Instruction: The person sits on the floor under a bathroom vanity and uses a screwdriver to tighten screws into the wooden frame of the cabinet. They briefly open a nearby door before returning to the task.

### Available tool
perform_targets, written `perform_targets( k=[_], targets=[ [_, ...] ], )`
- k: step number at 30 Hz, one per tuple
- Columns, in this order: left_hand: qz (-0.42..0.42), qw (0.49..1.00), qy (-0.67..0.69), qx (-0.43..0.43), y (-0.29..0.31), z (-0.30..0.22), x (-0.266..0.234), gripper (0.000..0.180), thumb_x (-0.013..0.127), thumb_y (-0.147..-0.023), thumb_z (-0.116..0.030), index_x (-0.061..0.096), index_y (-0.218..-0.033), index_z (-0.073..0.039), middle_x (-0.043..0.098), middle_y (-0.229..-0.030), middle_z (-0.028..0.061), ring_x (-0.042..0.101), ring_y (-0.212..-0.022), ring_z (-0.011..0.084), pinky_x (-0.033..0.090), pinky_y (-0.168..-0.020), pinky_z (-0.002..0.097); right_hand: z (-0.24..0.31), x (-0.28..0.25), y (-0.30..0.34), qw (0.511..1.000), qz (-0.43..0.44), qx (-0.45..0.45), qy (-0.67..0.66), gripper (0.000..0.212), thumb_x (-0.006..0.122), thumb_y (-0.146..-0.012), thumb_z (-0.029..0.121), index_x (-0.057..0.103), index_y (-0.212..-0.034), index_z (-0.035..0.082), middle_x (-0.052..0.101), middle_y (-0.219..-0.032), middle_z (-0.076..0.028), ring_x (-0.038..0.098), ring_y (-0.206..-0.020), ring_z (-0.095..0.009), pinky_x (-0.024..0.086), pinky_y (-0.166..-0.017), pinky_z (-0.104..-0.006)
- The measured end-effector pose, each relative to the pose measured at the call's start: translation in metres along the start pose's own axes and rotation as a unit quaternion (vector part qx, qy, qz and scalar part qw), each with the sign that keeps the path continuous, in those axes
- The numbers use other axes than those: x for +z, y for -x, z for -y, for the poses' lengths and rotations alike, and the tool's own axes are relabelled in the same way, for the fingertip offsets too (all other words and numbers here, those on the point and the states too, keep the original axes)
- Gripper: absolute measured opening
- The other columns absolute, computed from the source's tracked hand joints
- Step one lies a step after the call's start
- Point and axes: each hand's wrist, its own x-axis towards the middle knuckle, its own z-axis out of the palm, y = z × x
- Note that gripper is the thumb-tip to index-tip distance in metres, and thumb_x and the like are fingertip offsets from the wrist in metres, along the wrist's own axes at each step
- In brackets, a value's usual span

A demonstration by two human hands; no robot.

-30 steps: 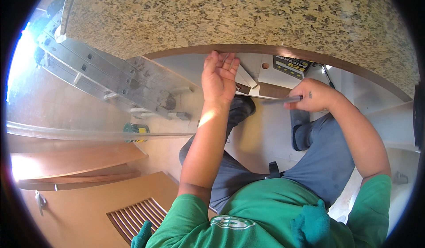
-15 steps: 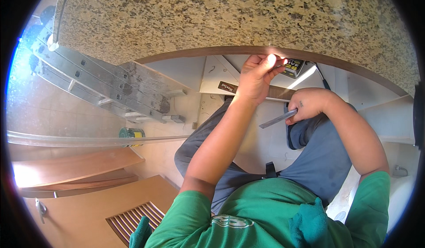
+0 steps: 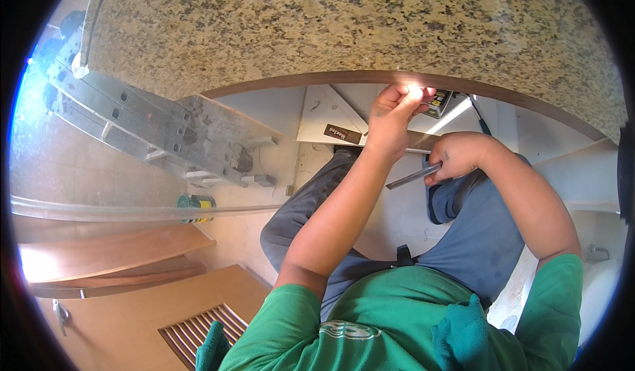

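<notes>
My left hand (image 3: 391, 119) is raised to the brown wooden edging (image 3: 317, 78) under the front of a speckled granite countertop (image 3: 331, 27). Its fingertips are pinched together in bright glare, and what lies between them cannot be made out. Lower and to the right, my right hand (image 3: 460, 156) is closed round a flat grey metal bar (image 3: 413, 176), slim like a file or chisel blade. The bar points left and slightly down, apart from the edging. Behind my left fingers, a dark can with yellow print (image 3: 438, 103) is partly hidden inside the cabinet.
An aluminium ladder (image 3: 149, 123) stands at the left beside a green can (image 3: 196, 207). Wooden panels (image 3: 119, 252) and a slatted door (image 3: 149, 311) lie lower left. A brown label piece (image 3: 342, 133) lies in the white cabinet, near a dark-handled tool (image 3: 481, 116).
My left hand has shifted slightly right along the edging, its fingers still pinched. My right hand and the metal bar have barely moved.
</notes>
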Motion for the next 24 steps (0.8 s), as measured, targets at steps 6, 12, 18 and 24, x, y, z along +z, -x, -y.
perform_targets(
  k=[6, 12, 18, 24],
  targets=[
    [-0.005, 1.000, -0.014, 0.009, 0.001, -0.004, 0.008, 0.008, 0.062, -0.096, -0.006, 0.066, -0.103, -0.006, 0.071, -0.108, 0.0116, 0.068, -0.104, 0.0210, 0.054, -0.088, 0.0348, -0.003, 0.002, -0.002, 1.000, -0.003, -0.003, 0.009, 0.055, 0.067, -0.085, 0.059, 0.072, -0.082, 0.004, 0.066, -0.075, -0.015, 0.064, -0.072, -0.031, 0.050, -0.070, -0.0444],
    [-0.044, 0.999, 0.001, 0.002, 0.006, -0.010, 0.018, 0.008, 0.060, -0.095, -0.007, 0.065, -0.101, -0.006, 0.071, -0.103, 0.0082, 0.067, -0.100, 0.0177, 0.051, -0.086, 0.0319, -0.003, 0.005, -0.002, 0.999, -0.003, 0.013, 0.030, 0.058, 0.062, -0.087, 0.063, 0.073, -0.083, 0.006, 0.070, -0.079, -0.015, 0.066, -0.077, -0.032, 0.052, -0.075, -0.0437],
    [-0.063, 0.998, -0.025, -0.015, 0.008, -0.014, 0.023, 0.009, 0.060, -0.096, -0.015, 0.066, -0.100, -0.008, 0.072, -0.098, 0.0060, 0.066, -0.094, 0.0147, 0.047, -0.084, 0.0298, -0.003, 0.009, -0.003, 0.998, 0.013, 0.028, 0.046, 0.059, 0.063, -0.085, 0.065, 0.076, -0.090, 0.007, 0.071, -0.083, -0.016, 0.068, -0.081, -0.032, 0.052, -0.078, -0.0439],
    [-0.076, 0.996, -0.035, -0.025, 0.006, -0.017, 0.023, 0.009, 0.060, -0.094, -0.016, 0.066, -0.097, -0.009, 0.072, -0.096, 0.0054, 0.066, -0.093, 0.0148, 0.046, -0.083, 0.0313, -0.002, 0.008, -0.004, 0.997, 0.026, 0.060, 0.038, 0.054, 0.066, -0.086, 0.058, 0.076, -0.093, 0.006, 0.072, -0.084, -0.015, 0.068, -0.082, -0.032, 0.052, -0.078, -0.0443]
  ],
)
